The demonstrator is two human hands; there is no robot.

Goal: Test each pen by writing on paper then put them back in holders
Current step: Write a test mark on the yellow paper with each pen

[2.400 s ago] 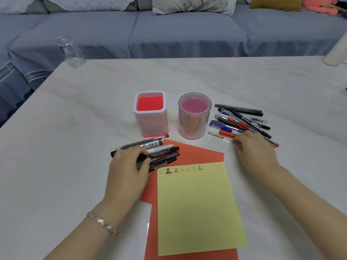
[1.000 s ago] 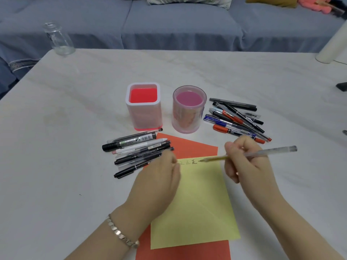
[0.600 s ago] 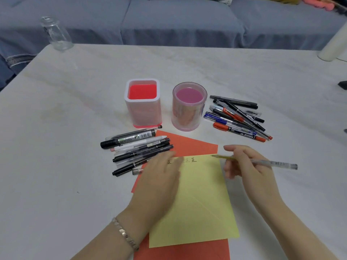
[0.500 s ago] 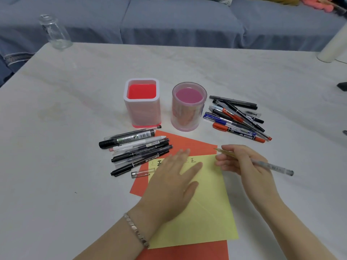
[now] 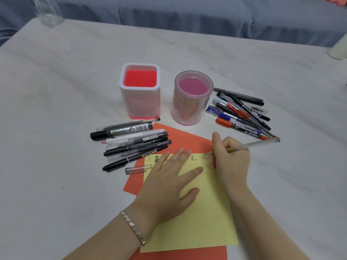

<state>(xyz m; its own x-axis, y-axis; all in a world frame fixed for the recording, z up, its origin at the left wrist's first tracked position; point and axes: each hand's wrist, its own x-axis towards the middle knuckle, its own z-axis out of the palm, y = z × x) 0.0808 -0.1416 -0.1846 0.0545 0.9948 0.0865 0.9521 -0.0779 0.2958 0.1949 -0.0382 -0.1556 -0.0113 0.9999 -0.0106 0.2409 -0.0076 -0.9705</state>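
Observation:
My left hand [image 5: 169, 186] lies flat, fingers spread, on the yellow paper [image 5: 199, 222], which sits on a red sheet [image 5: 180, 139]. My right hand [image 5: 231, 162] grips a clear gel pen [image 5: 257, 144], its tip touching the top right corner of the yellow paper after a row of written characters. A clear pen cap [image 5: 138, 169] lies left of the paper. Several black and white pens [image 5: 131, 139] lie left of the paper. Another pile of pens [image 5: 242, 113] lies right of the round pink holder [image 5: 191, 98]. The square red holder [image 5: 140, 91] stands beside it; both look empty.
A glass jar [image 5: 47, 11] stands at the table's far left corner. A white cylinder [image 5: 339, 47] stands at the far right edge. A blue-grey sofa [image 5: 187, 14] runs behind the marble table [image 5: 56, 91].
My right hand picked a clear pen from the right pile and brought its tip to the paper's top. My left hand left the left pile, dropped the cap and flattened on the paper.

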